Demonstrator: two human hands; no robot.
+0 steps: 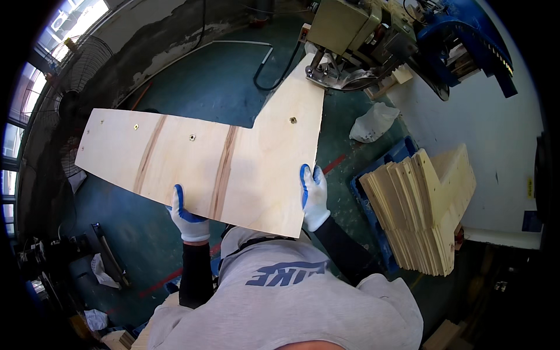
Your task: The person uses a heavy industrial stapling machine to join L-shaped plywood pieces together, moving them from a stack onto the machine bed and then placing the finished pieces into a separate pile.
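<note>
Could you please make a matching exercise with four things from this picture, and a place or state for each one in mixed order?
Things:
1. plywood panel
2. stack of cut panels
3. white bag
4. fan

Places or states:
A. lying on the green floor
B. held by both gloved hands
C. standing by the windows at the left
D. piled on a blue pallet at the right

Pairs: 1-B, 2-D, 3-A, 4-C
</note>
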